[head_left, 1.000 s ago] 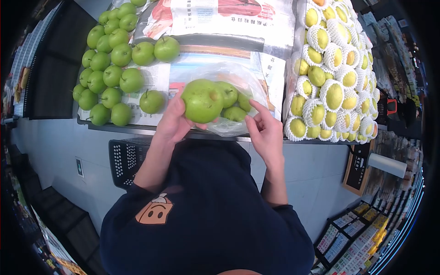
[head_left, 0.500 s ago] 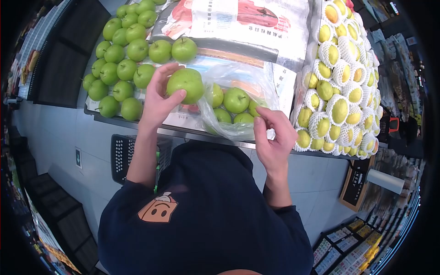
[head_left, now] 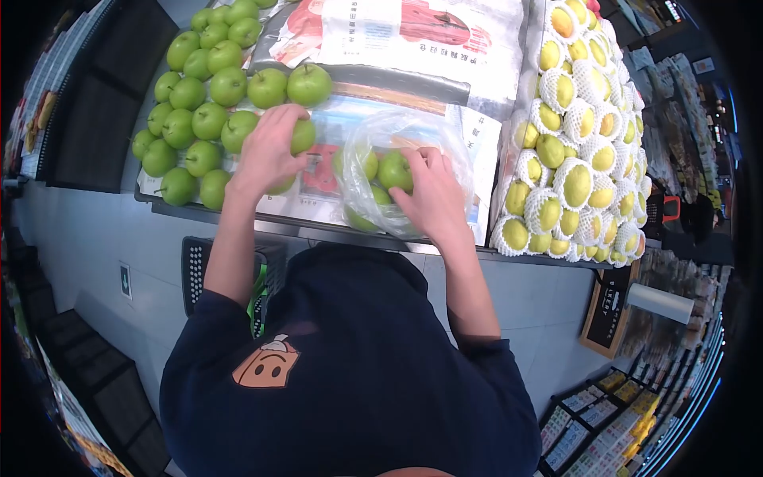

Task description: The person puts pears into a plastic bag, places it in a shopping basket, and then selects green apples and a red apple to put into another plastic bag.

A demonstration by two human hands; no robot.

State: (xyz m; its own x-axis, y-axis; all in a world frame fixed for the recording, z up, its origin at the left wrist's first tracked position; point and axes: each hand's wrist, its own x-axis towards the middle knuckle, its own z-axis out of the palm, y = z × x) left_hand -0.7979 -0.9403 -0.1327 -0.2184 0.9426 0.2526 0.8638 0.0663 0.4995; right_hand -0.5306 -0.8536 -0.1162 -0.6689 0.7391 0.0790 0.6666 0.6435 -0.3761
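My left hand (head_left: 270, 155) is curled over a green apple (head_left: 303, 137) low on the display, at the right edge of the loose apples; my fingers hide part of it. Part of another green apple (head_left: 282, 188) shows beneath my wrist. My right hand (head_left: 433, 192) reaches into the mouth of a clear plastic bag (head_left: 457, 151). Its thumb and fingers close around a green apple (head_left: 393, 170) inside. More green apples, partly veiled by the plastic, lie in the bag beside my right hand.
Rows of loose green apples (head_left: 187, 94) cover the display's left side. Yellow-green fruit in white foam nets (head_left: 576, 184) is stacked at the right. Printed sheets (head_left: 373, 32) line the display. A dark shopping basket (head_left: 195, 274) stands below the front edge (head_left: 318, 230).
My left hand has moved left with its apple, lowering it beside the loose ones. My right hand has gone from the bag's rim into the bag, onto an apple.
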